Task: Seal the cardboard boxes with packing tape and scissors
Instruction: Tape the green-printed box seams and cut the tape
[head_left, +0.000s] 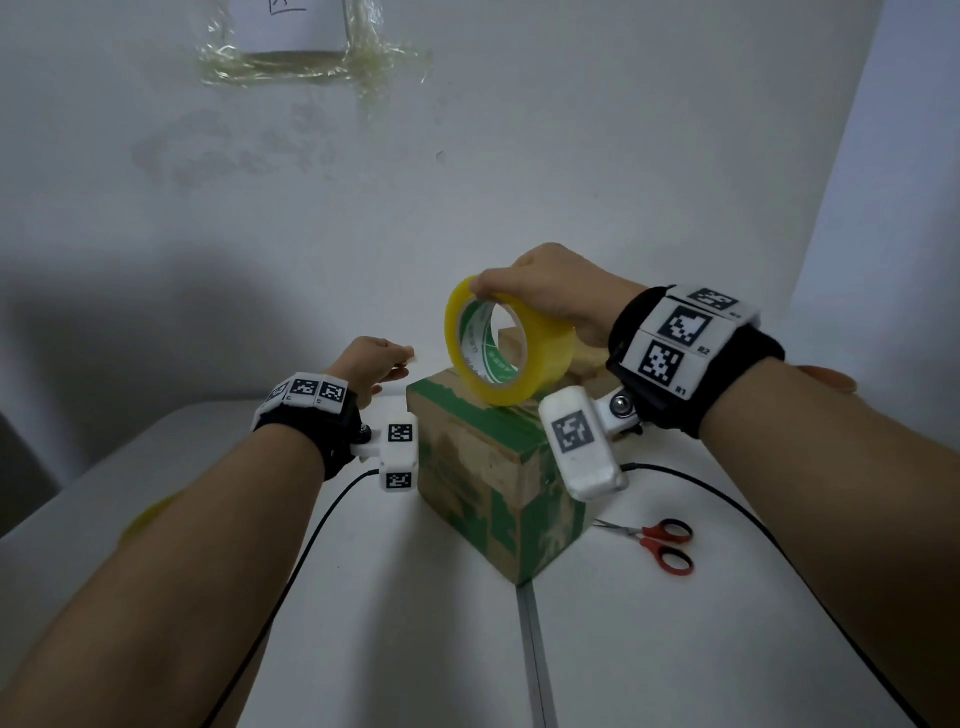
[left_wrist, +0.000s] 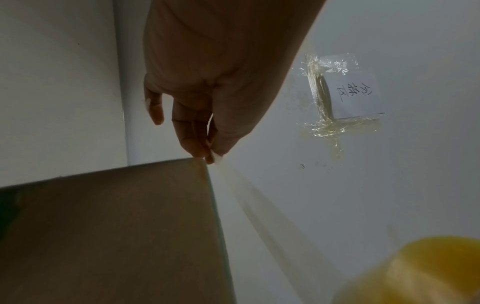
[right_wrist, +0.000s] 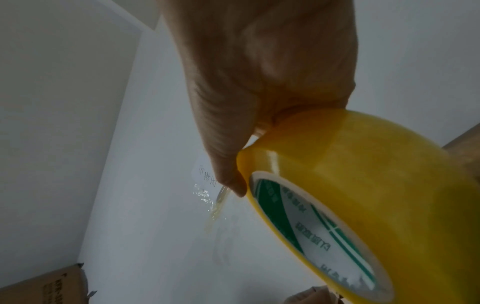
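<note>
Step in hand: pulling a length of tape off the roll, ahead of laying it on the box.

Right hand (head_left: 550, 296) grips the yellow tape roll (head_left: 511, 345) from above, fingers curled over the outer rim, thumb on the near edge. The roll stands on edge, held over the top of the cardboard box (head_left: 488, 467), at about 1 o'clock from box centre; its lower rim looks to be touching or just above the lid, can't tell which.

Left hand (head_left: 376, 364) sits at about 10 o'clock from the box, just past its far-left corner. In the left wrist view the fingertips (left_wrist: 205, 152) pinch the free tape end (left_wrist: 215, 158), and a clear strip (left_wrist: 259, 205) runs taut from there back toward the roll. Both hands are clamped: one on the roll, one on the tape end, well apart with the strip between.

Box is green-printed, turned corner-on, sitting mid-worktop (head_left: 415, 649). Scissors (head_left: 654, 543), red handles, lie on the worktop at about 4 o'clock from the box, untouched.

Next move, my read: lower the strip onto the lid seam, keep it tensioned and centred, press the left end down over the box edge first, then smooth toward the roll. One hand must then free up to reach the scissors for the cut. Risk: slack strip folding onto itself or landing off the seam.
</note>
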